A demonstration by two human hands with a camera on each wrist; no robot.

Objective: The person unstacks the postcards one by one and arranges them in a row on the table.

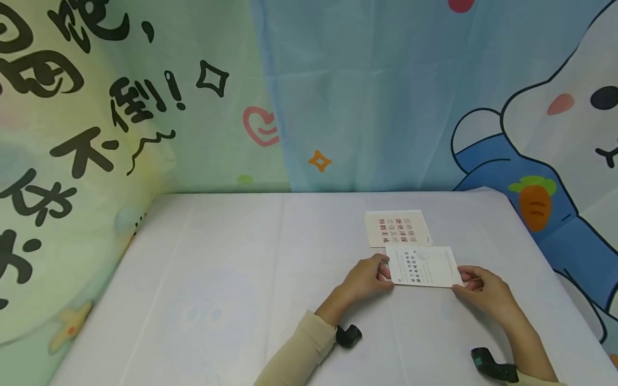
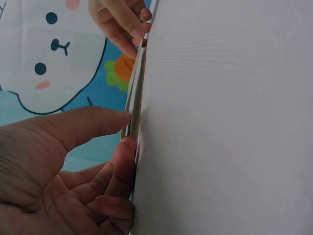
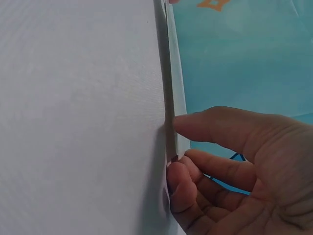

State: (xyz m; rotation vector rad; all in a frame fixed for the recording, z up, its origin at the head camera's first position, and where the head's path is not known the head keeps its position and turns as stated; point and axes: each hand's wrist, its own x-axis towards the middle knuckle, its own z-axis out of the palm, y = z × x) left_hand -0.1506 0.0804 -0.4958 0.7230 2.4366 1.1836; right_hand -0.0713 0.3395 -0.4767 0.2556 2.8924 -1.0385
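A white printed card (image 1: 439, 265) with dark characters lies flat, low over the white table in the head view. My left hand (image 1: 366, 277) pinches its left edge between thumb and fingers. On the opposite edge, the right hand (image 1: 488, 295) grips the card the same way. Seen edge-on in the left wrist view, the card (image 2: 133, 107) is thin, close to the tabletop, with the left thumb (image 2: 98, 122) on its near end. Just behind it, a second card (image 1: 398, 229) bears red and grey characters, its front edge meeting the held card's back edge in view.
The table (image 1: 217, 300) has a white cloth and ends at a hanging backdrop (image 1: 362, 107) with cartoon drawings. To the left, another printed cloth (image 1: 87, 214) runs along the table's side. Black wrist cameras (image 1: 492, 365) are worn on both forearms.
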